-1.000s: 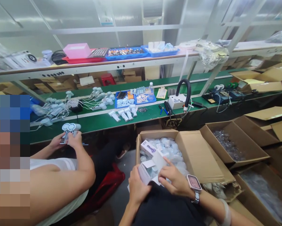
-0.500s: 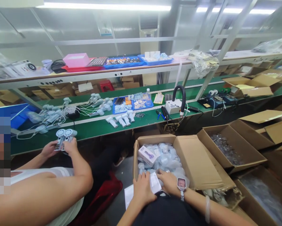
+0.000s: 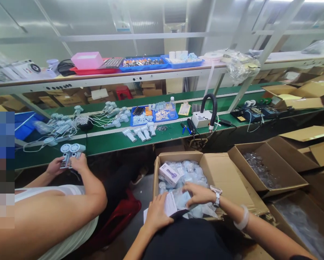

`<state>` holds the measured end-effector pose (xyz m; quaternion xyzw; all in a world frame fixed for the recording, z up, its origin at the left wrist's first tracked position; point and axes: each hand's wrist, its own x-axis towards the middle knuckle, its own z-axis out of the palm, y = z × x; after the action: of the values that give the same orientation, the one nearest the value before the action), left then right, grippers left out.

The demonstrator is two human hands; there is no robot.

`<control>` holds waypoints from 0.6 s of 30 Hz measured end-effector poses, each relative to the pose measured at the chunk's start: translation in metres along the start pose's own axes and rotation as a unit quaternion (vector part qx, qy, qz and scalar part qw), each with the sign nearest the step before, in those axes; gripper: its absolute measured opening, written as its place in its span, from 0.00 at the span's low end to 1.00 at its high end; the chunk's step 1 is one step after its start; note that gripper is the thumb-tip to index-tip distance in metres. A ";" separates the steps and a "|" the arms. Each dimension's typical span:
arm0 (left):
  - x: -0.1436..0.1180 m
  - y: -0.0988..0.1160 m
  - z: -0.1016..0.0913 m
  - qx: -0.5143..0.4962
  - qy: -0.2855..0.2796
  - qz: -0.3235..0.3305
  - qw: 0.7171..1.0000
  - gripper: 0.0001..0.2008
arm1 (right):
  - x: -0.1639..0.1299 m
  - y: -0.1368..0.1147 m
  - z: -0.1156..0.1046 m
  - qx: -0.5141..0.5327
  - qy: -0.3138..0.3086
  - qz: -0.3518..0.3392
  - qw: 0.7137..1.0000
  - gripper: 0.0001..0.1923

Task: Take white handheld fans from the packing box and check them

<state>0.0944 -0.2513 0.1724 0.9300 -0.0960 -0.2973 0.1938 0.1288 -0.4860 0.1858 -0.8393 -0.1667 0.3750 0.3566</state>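
Observation:
My left hand (image 3: pixel 158 212) is closed on a white carton (image 3: pixel 170 204), held against the near side of a big cardboard box (image 3: pixel 156 173). Part of the carton is hidden behind my fingers. My right hand (image 3: pixel 199 194), curved with thumb and fingers apart, grips a light-blue handheld fan in a clear bag (image 3: pixel 182 199), right beside the carton. More bagged light-blue fans (image 3: pixel 190 167) fill the cardboard box. On top of them lies a printed carton (image 3: pixel 169 174) with a fan picture.
On my left a co-worker's hands (image 3: pixel 67 162) hold two light-blue fans above the green bench (image 3: pixel 104 144). Blue parts trays (image 3: pixel 165 118), a white device with a black hose (image 3: pixel 201 119) and cutters (image 3: pixel 184 128) lie there. An open box of clear bags (image 3: pixel 262 169) stands to the right.
My right hand has moved up and away from the white carton, over the bagged fans, and its wrist has turned. My left hand stays on the carton. The view has shifted slightly.

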 end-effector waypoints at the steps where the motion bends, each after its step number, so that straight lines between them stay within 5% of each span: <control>1: 0.000 -0.003 0.002 -0.009 0.007 0.006 1.000 0.45 | -0.005 0.002 -0.005 0.028 0.006 0.016 0.999 0.28; 5: -0.003 -0.006 0.012 -0.027 0.035 0.002 0.999 0.41 | -0.022 0.007 -0.014 0.195 0.007 0.100 0.976 0.24; 9: -0.002 0.001 0.018 -0.042 0.063 0.038 0.996 0.38 | -0.032 0.003 -0.017 0.289 0.076 0.124 0.946 0.22; 14: -0.002 0.004 0.011 0.014 -0.004 0.044 0.999 0.45 | -0.050 0.000 -0.039 0.324 0.168 0.173 0.915 0.19; 18: -0.007 -0.013 0.002 0.057 -0.038 0.079 0.995 0.38 | -0.074 0.013 -0.061 0.399 0.209 0.140 0.882 0.21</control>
<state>0.0883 -0.2383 0.1691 0.9170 -0.1933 -0.3105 0.1591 0.1258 -0.5644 0.2419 -0.6993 0.1950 0.2716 0.6318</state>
